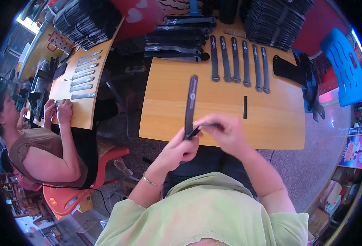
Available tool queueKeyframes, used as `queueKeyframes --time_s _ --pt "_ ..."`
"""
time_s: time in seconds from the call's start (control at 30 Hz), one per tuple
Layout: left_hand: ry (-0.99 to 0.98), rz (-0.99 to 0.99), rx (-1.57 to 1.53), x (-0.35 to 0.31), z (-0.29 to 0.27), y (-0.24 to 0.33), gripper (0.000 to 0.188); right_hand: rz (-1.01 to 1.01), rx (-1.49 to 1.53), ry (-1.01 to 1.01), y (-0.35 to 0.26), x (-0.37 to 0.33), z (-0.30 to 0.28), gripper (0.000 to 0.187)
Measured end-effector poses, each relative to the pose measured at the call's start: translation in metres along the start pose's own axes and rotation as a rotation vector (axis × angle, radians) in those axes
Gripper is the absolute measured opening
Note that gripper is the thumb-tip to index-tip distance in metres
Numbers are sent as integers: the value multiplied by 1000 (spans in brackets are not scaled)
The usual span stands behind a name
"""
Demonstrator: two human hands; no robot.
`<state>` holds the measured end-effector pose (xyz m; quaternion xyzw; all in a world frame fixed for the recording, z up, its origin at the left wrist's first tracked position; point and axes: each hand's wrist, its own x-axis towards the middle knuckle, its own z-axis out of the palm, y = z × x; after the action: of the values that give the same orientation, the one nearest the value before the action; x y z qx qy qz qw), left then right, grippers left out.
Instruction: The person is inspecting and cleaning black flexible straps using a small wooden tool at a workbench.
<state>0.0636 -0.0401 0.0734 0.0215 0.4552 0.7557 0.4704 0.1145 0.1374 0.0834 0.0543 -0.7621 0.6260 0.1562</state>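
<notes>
Just above the table's near edge, my left hand [180, 148] is closed around a dark grey strap [192, 98] with a rounded tip, which stands up from my fist. My right hand [226, 130] pinches a black folded part [209, 124] that meets the strap at my left fingers; how the two join is hidden by my fingers. A short black strip [245, 107] lies flat on the wooden table [168, 102], right of my hands. Farther back, several grey straps with looped ends [235, 61] lie side by side.
Stacked dark straps [175, 40] fill the table's back left, and a tall bundled black pile [276, 22] stands at its back right. Near the right edge lies a black flat piece [289, 70]. A blue plastic chair [345, 67] is beyond. At left, another person [45, 151] works at a second table [82, 110].
</notes>
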Motion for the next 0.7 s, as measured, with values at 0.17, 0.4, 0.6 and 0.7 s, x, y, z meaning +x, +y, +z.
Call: queueKeyframes --time_s 0.17,0.4,0.6,0.7 --pt "-269 -210 146 -35 -48 18 9 15 195 453 7 60 -47 10" --pt "-157 -150 177 -89 -112 33 7 -181 134 718 -23 117 -93 8" --pt "-12 286 -281 -73 -118 27 41 -653 -735 378 -9 104 0 21" --pt "-33 410 -338 -52 -106 32 43 -675 -851 225 21 77 41 30"
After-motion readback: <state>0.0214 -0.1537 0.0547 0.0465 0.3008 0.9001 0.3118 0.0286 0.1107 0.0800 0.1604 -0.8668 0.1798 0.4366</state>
